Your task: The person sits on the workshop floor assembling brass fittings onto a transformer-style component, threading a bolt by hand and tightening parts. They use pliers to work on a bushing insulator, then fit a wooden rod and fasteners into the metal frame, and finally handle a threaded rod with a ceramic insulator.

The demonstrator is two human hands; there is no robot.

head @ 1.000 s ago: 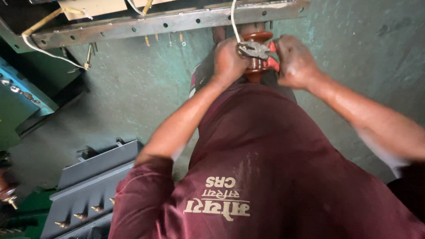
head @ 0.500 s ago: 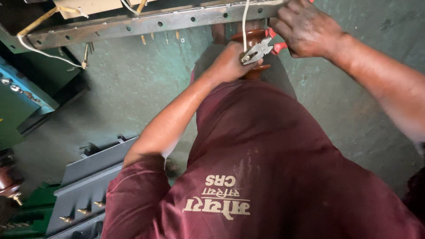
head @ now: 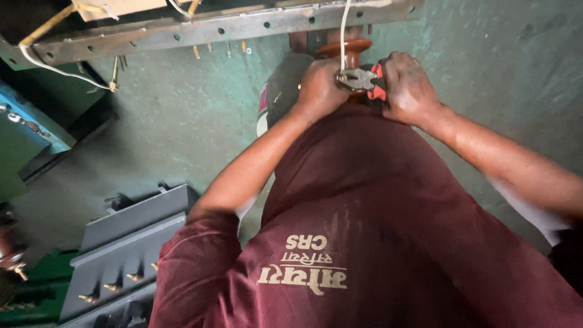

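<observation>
- Pliers (head: 359, 79) sit between both of your hands now, jaws closed on the white wire (head: 345, 27) just above the brown ribbed insulator (head: 341, 47).
- Right hand (head: 408, 87) is back on the red handles, clenched around them. Half a second ago it was lifted up near the steel angle bar (head: 231, 27), off the tool.
- Left hand (head: 320, 87) is curled tight at the plier head and the insulator top. In the picture half a second back it held the pliers alone; now it braces next to the jaws. Whether its fingers also pinch the wire, I cannot tell: it's hidden behind the knuckles.
- Wire runs straight up from the jaws past the bar and out of view at the top edge.
- Net change: one-handed hold becomes a two-handed grip, same as a second ago. My read: you regripped for more squeeze or twist at the wire end on the insulator.
- Insulator itself is mostly covered by your hands, with only its top rib showing under the bar.
- Grey finned casing (head: 130, 243) with brass studs lies well apart at lower left, untouched.
</observation>
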